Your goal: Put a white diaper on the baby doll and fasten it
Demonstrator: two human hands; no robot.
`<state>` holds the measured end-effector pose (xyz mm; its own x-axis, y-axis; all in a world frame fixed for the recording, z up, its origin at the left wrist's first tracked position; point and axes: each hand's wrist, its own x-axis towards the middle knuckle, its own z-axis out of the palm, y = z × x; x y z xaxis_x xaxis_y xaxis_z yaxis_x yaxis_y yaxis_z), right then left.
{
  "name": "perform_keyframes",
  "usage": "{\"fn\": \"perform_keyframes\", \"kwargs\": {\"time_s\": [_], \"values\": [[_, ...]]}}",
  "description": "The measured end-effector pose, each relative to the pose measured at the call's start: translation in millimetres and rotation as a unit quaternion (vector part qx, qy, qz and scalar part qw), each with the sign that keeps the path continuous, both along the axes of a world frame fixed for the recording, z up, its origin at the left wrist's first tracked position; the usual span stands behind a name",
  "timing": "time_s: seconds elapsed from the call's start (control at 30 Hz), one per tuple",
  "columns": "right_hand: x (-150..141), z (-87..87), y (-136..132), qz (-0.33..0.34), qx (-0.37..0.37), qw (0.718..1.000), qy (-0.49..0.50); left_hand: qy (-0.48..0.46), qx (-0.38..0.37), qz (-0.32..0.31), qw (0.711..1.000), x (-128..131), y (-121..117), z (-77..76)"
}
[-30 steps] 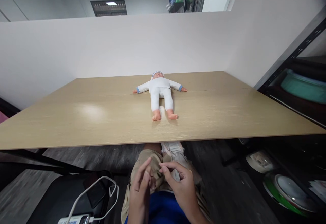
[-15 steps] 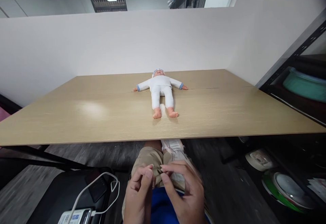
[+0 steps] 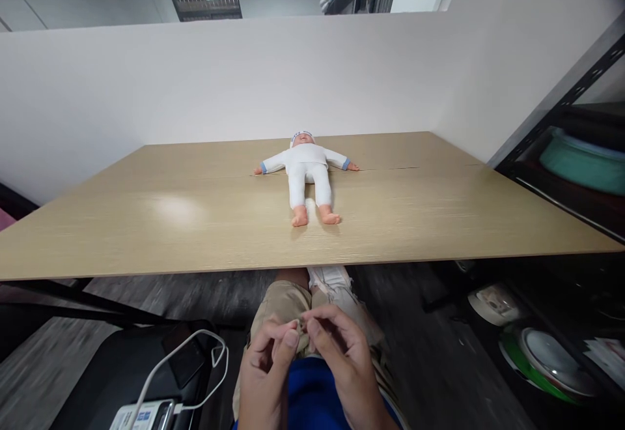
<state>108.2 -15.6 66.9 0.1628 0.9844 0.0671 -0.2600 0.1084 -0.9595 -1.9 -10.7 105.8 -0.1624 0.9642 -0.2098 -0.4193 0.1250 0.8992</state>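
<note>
Over my lap, my left hand (image 3: 268,365) is closed with thumb and forefinger pinched together. Close beside it, my right hand (image 3: 344,358) also pinches, its fingertips almost meeting those of the left. Whatever sits between the fingertips, if anything, is too small to make out. A whitish crinkled item (image 3: 333,281) lies by my right leg, below the table edge, partly behind the right hand. Beyond both hands, a baby doll (image 3: 308,172) in white clothes and a cap lies on its back on the wooden table (image 3: 205,241), arms spread and feet toward me.
At lower left a black chair seat (image 3: 97,378) holds a dark phone (image 3: 184,355) and a power bank (image 3: 146,414) with a white cable (image 3: 163,365). Dark shelving at right carries a teal basin (image 3: 583,163) and a lidded green-rimmed container (image 3: 547,361). A white wall (image 3: 273,85) backs the table.
My right hand has moved left toward the left one, and its thumb and forefinger have drawn together. The view has shifted slightly; the doll lies as before.
</note>
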Motion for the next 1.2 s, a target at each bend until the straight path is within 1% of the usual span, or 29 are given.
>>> {"fn": "perform_keyframes", "kwargs": {"time_s": [0.07, 0.13, 0.3, 0.43, 0.57, 0.67, 0.73, 0.8, 0.9, 0.97, 1.03, 1.07, 1.1, 1.13, 1.2], "values": [[1, -2.2, -1, 0.002, -0.001, 1.0, -0.01, 0.005, 0.0, -0.006, 1.0, -1, 0, -1.5], [1, -0.9, -3, -0.008, 0.016, 0.999, -0.032, 0.007, 0.002, -0.012, 1.0, -2, 1, -4.3], [0, 15.7, -1, -0.049, 0.091, 0.989, -0.11, 0.017, -0.005, -0.046, 0.999, -6, 1, -11.5], [0, 26.9, 3, -0.084, 0.142, 0.973, -0.163, 0.017, -0.006, -0.05, 0.999, -7, 0, -14.3], [0, 30.1, 4, -0.12, 0.179, 0.953, -0.212, 0.033, 0.011, -0.053, 0.998, -10, 0, -20.4], [0, 29.5, 5, -0.139, 0.179, 0.947, -0.226, 0.087, 0.052, -0.068, 0.992, -17, 1, -27.0], [1, 27.8, 5, -0.143, 0.166, 0.951, -0.216, 0.15, 0.111, -0.086, 0.979, -22, 2, -30.5], [2, 25.2, 5, -0.148, 0.154, 0.955, -0.208, 0.213, 0.177, -0.099, 0.956, -26, 2, -32.6], [2, 21.1, 5, -0.162, 0.146, 0.954, -0.207, 0.286, 0.255, -0.108, 0.917, -30, 0, -34.7], [1, 18.5, 6, -0.167, 0.141, 0.955, -0.2, 0.315, 0.302, -0.104, 0.894, -31, -1, -36.8], [-1, 16.2, 6, -0.167, 0.134, 0.959, -0.184, 0.318, 0.334, -0.098, 0.882, -33, -1, -39.3], [-1, 15.3, 6, -0.165, 0.13, 0.962, -0.175, 0.305, 0.326, -0.101, 0.889, -33, -1, -40.4], [-2, 14.7, 6, -0.164, 0.126, 0.964, -0.166, 0.281, 0.299, -0.104, 0.906, -34, 0, -41.0], [-2, 14.4, 6, -0.163, 0.123, 0.966, -0.159, 0.243, 0.254, -0.103, 0.931, -34, 2, -41.1], [-2, 15.2, 4, -0.158, 0.117, 0.969, -0.152, 0.138, 0.139, -0.088, 0.977, -32, 5, -39.5]]}}
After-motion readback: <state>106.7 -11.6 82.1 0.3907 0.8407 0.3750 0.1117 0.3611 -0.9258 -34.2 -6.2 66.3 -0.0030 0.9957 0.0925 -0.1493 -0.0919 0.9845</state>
